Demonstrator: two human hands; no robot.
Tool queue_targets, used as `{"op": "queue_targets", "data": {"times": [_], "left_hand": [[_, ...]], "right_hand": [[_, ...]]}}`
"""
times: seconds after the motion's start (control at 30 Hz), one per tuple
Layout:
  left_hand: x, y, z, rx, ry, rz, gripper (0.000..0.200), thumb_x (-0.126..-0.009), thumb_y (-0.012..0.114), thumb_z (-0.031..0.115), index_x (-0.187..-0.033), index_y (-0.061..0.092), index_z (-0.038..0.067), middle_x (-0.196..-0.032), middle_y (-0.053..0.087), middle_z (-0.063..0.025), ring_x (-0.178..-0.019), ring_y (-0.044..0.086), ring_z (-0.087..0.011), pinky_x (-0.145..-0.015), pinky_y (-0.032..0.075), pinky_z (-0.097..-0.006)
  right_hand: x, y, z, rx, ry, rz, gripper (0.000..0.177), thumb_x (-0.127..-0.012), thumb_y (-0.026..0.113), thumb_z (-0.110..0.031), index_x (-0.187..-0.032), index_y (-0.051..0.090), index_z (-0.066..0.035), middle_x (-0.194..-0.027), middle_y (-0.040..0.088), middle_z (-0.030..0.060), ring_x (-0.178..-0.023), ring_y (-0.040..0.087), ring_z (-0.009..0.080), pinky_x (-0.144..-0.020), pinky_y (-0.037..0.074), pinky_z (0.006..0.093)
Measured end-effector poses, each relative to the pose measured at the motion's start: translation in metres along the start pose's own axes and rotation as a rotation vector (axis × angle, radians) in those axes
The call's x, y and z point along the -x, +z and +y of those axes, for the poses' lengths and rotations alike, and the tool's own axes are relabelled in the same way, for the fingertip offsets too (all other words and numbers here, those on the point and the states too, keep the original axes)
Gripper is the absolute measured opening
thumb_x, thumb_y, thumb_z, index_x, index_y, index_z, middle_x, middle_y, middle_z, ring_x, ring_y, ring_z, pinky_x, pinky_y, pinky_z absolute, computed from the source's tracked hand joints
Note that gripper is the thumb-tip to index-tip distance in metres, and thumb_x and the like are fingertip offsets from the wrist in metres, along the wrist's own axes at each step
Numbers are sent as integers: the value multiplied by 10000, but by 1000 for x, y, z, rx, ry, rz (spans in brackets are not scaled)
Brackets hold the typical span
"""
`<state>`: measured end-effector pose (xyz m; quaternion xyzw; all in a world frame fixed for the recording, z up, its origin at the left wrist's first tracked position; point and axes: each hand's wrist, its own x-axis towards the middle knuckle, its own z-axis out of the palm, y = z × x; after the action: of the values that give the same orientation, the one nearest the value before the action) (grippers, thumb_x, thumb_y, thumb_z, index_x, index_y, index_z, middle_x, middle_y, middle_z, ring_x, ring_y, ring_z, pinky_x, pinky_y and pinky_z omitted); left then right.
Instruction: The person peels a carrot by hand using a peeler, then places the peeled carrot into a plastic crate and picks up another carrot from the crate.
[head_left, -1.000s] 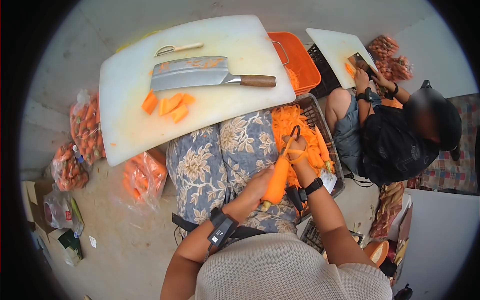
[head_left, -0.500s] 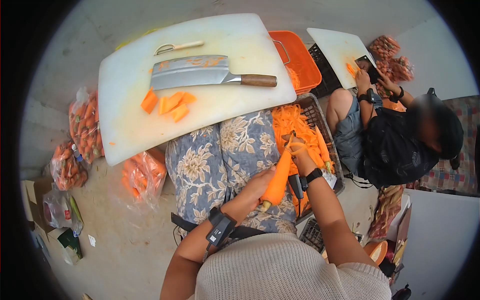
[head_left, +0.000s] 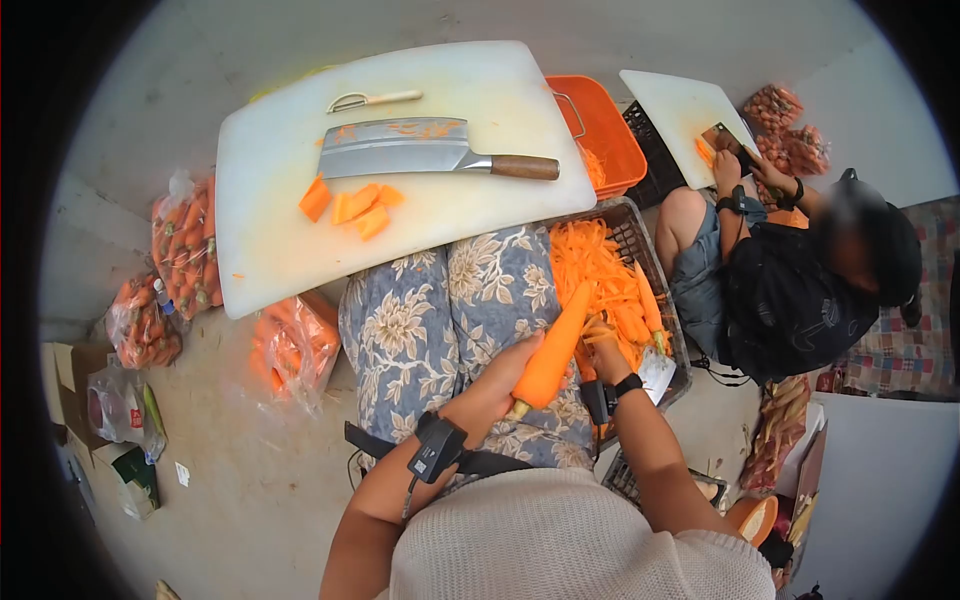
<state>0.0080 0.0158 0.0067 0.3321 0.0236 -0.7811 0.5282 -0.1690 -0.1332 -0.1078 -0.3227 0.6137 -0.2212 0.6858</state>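
Orange carrot (head_left: 553, 352) clasped by fingers of the left hand (head_left: 513, 372); for the right hand (head_left: 603, 354), I cannot tell

Left of the left hand (head_left: 518, 372), blue-gray fabric (head_left: 405, 325) bears cream flowers. Beyond the hand are a white board (head_left: 500, 100) and an orange bin (head_left: 612, 140).

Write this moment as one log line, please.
left hand: holds carrot | right hand: near orange shavings, grip unclear | cleaver: on cutting board
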Motion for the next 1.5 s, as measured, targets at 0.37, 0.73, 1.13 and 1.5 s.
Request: {"op": "queue_targets", "data": {"times": [0.37, 0.73, 1.13, 1.5], "left_hand": [[-2, 17, -8, 44, 61, 84, 381, -960, 315, 300, -1160, 449, 5, -990, 584, -132, -790, 611, -208, -661, 505, -307], [-16, 6, -17, -20, 169, 155, 355, -955, 350, 302, -1140, 465, 22, -1035, 571, -93, -878, 590, -167, -729, 490, -283], [-16, 7, -16, -92, 131, 170, 451, -939, 358, 409, -1052, 503, -3, -852, 601, -121, -646, 618, -215, -582, 509, -298], [-9, 13, -10, -139, 106, 139, 414, -925, 433, 365, -1105, 494, -3, -873, 601, -107, -666, 612, -193, -597, 511, -295]], "right_hand": [[136, 78, -59, -64, -561, 18, 345, -708, 639, -68, -981, 431, -31, -897, 464, 54, -788, 524, 140, -689, 458, 280], [105, 89, -32, 699, -1026, 140, 543, -709, 655, -93, -1171, 410, 50, -941, 430, 104, -837, 473, 193, -744, 421, 313], [47, 86, -48, 540, -795, 128, 284, -710, 661, -58, -848, 414, -30, -711, 474, 52, -508, 487, 109, -445, 398, 244], [10, 74, -58, 360, -479, 112, 263, -696, 669, -75, -713, 409, -42, -633, 477, 42, -457, 461, 104, -392, 375, 252]]}}
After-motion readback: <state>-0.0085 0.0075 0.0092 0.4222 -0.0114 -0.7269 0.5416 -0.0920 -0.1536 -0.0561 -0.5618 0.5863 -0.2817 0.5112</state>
